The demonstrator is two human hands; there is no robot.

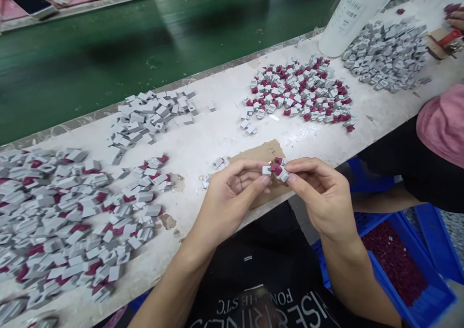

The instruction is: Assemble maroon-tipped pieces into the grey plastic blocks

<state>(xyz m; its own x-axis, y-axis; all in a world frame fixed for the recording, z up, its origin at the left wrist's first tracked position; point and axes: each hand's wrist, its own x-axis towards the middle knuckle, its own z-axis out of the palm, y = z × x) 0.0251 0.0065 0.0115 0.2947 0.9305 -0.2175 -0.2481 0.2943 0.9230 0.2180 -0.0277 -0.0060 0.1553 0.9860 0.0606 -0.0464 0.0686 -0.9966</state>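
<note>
A small grey-and-maroon piece (277, 170) sits pinched by both your left hand (229, 192) and right hand (324, 197), above the cardboard (258, 152) at the near edge of the tabletop (213, 133); a mixed pile (299, 92) lies toward the far edge.

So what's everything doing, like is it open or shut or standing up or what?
Left hand: pinching parts
Right hand: pinching them too
Parts: held up; can't tell if fully joined
Cardboard: lying flat
Bottle: standing, top out of view
Blue bin: open, maroon bits inside
Grey pile: loose, heaped
Mixed pile: loose, heaped
</note>
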